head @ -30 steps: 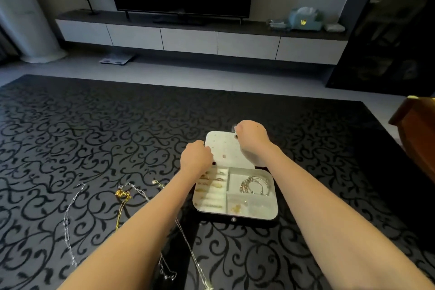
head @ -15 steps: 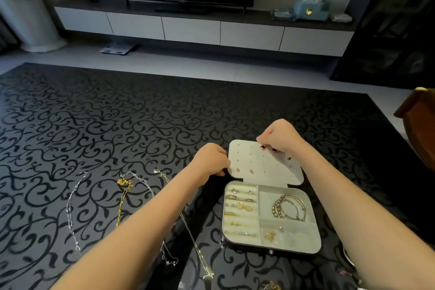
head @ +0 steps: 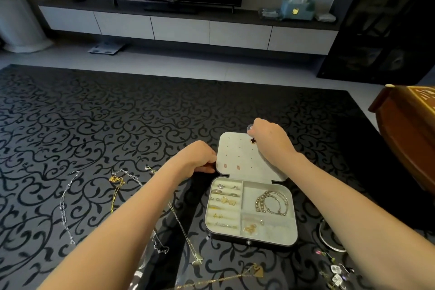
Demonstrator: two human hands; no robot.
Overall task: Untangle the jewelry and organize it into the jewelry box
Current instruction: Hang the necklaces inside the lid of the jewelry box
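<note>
Rug (head: 98,125), one box (head: 292,216), left hand (head: 200,155), right hand (head: 270,139)

right hand (head: 270,142): moved to far edge of lid (head: 235,155) | clover stud (head: 253,141): now uncovered

Left grip (head: 200,156) and right grip (head: 270,142) are bare hands; both forearms uncovered to the view's lower edge.

Jewelry box (head: 250,192) open, lid (head: 235,153) up; chains (head: 63,207) loose to its L.
</note>
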